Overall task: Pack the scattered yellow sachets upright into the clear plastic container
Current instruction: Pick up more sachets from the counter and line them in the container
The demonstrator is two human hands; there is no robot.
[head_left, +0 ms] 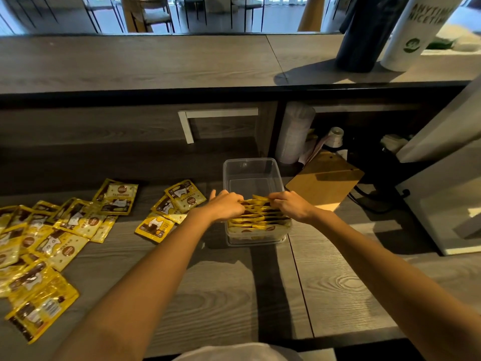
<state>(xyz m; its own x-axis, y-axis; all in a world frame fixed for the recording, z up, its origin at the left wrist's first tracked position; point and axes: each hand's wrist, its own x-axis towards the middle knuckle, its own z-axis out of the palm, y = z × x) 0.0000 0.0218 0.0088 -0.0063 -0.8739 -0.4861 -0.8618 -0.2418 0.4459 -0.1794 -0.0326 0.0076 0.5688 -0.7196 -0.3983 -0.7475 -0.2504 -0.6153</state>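
I am looking down on the clear plastic container [251,168], a thin-walled rectangular tub with rounded corners, standing on the grey wood-grain counter [234,287]. The left hand [226,205] and the right hand [289,204] curl their fingers over the top edges of the packed sachets [256,217], one hand at each end of the row. The left thumb sticks up free. These glossy yellow packets stand upright in the near half of the tub, their flat tops just above the rim. The far half shows the bare see-through floor.

Flat, shiny loose sachets [52,243] overlap in a heap along the counter's left side, and I see a smaller cluster [174,204] near the left hand. A smooth brown board [325,178] lies just beside the tub's far right corner. A white cabinet [442,199] walls off the right. Bare counter runs from the tub to the near edge, between the forearms.
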